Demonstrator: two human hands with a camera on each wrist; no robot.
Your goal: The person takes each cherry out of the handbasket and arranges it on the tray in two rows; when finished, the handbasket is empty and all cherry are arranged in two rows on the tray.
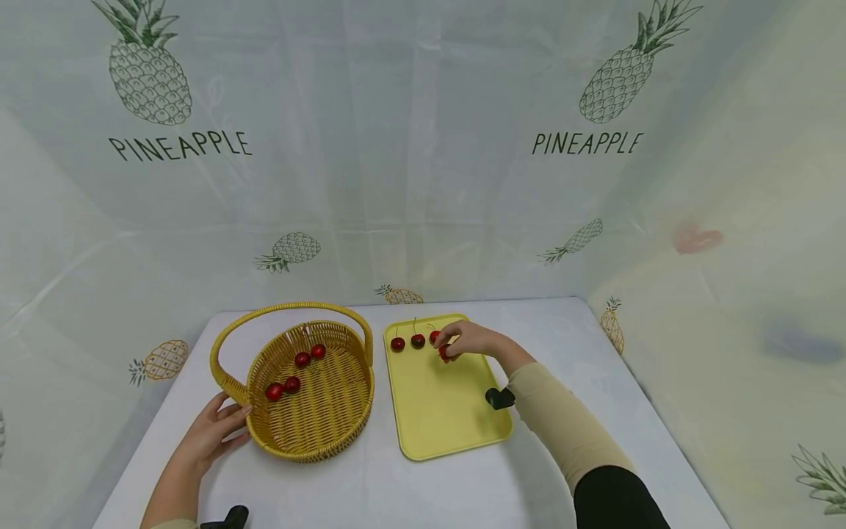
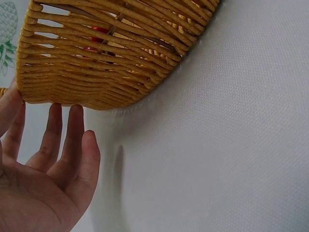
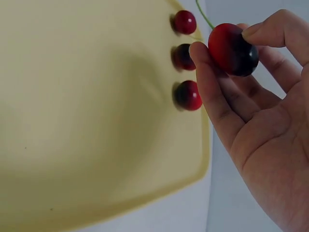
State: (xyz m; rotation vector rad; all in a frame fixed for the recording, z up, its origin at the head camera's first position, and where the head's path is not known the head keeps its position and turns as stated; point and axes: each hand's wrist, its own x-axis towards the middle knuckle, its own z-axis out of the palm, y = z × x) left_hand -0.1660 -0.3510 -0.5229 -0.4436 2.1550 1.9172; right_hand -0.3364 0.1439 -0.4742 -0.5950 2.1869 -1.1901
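Observation:
My right hand (image 1: 465, 339) pinches a dark-red cherry (image 3: 232, 50) between thumb and fingertips, its green stem sticking up. The hand is above the far right part of a yellow tray (image 1: 449, 411). Along the tray's far edge sit three more cherries with stems, among them one dark cherry (image 1: 418, 341) and one at the left (image 1: 397, 344). At the left, a woven yellow basket (image 1: 311, 426) with a tall handle holds several red cherries, including one near its left wall (image 1: 274, 391). My left hand (image 1: 214, 430) grips the basket's left side, thumb at the rim and fingertips against the outer wall.
Basket and tray stand side by side on a white-covered table (image 1: 370, 492), a narrow gap between them. The arched basket handle (image 1: 300, 306) rises over the basket's far left side. Behind the table hangs a pale sheet (image 1: 410, 184) printed with pineapples.

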